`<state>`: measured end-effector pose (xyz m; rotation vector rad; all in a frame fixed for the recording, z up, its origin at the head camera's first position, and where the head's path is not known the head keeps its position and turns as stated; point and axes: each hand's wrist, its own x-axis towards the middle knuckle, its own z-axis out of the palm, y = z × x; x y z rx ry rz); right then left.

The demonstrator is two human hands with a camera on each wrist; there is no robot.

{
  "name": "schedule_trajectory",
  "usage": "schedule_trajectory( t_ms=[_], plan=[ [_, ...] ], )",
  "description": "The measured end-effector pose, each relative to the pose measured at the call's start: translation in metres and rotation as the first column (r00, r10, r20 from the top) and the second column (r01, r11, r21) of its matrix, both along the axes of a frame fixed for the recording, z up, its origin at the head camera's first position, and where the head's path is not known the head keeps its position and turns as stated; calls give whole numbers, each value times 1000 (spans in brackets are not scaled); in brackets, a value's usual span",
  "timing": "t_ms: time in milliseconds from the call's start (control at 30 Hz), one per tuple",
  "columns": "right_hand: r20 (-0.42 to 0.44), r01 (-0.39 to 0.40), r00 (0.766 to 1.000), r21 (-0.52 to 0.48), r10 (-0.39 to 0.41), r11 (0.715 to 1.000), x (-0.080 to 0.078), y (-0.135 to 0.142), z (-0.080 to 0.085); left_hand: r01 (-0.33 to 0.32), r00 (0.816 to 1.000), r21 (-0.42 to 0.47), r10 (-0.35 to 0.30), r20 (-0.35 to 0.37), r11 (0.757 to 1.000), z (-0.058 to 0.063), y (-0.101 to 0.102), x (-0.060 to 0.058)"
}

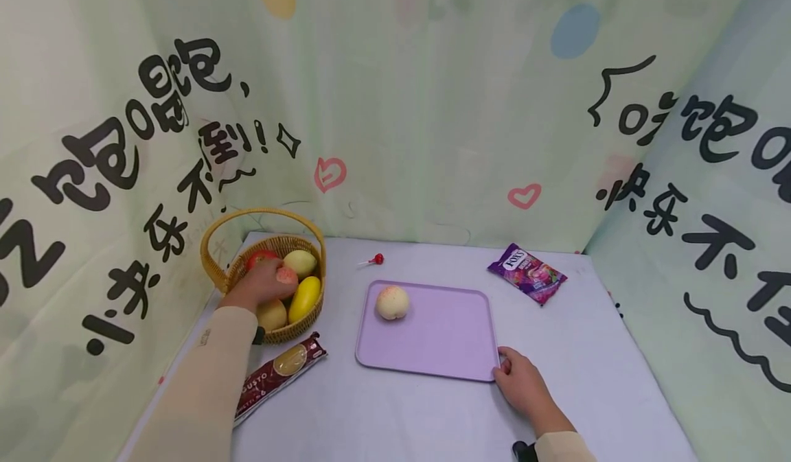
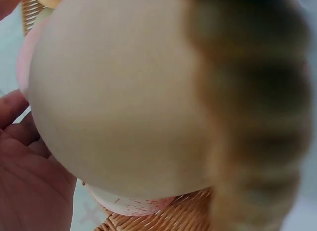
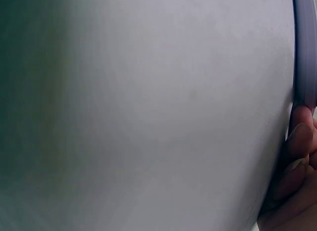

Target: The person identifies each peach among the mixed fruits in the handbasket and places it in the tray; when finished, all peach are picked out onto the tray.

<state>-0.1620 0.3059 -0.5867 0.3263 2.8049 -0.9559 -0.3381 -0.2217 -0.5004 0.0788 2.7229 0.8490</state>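
My left hand (image 1: 256,285) reaches into a wicker basket (image 1: 207,256) and holds a pinkish peach (image 1: 286,275) at its fingertips. Around it lie a red fruit (image 1: 261,257), a yellow-green lemon-like fruit (image 1: 300,263), a bright yellow fruit (image 1: 305,300) and a tan round fruit (image 1: 272,316). In the left wrist view, a large pale round surface (image 2: 119,92) covers most of the hand's work. With its fingers, my right hand (image 1: 522,384) grips the near right corner of a purple tray (image 1: 432,338); the tray's edge also shows in the right wrist view. A pale peach (image 1: 392,303) sits on the tray.
A dark red snack pack (image 1: 281,378) lies in front of the basket, partly behind the left sleeve. Beyond the tray are a red lollipop (image 1: 377,259) and, at right, a purple candy bag (image 1: 527,274). Printed curtains border the white table (image 1: 383,414).
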Motion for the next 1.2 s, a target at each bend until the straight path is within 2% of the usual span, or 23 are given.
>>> schedule_trajectory(
  t_ms=[167, 300, 533, 767, 1067, 1200],
  plan=[
    [-6, -1, 1000, 3, 2, 1000, 0, 2, 1, 28, 1000, -58, -27, 7, 998, -1, 3, -6],
    [-17, -4, 1000, 3, 4, 1000, 2, 3, 0, 57, 998, -94, -58, -15, 994, 0, 6, -9],
    [-17, -3, 1000, -5, 3, 1000, 3, 3, 1, 66, 997, -116, -71, -33, 991, 4, 6, -5],
    [-12, 1, 1000, -8, -1, 1000, 3, 2, 3, 112, 990, -169, -125, -69, 979, 5, 6, -5],
    [-3, 6, 1000, -30, -6, 1000, 5, 1, 3, 96, 995, -80, -99, -30, 992, 2, 4, -5],
    [-1, 9, 1000, -31, -9, 999, 6, 1, 5, 87, 995, -62, -89, -39, 994, 3, 2, -5]
  ],
)
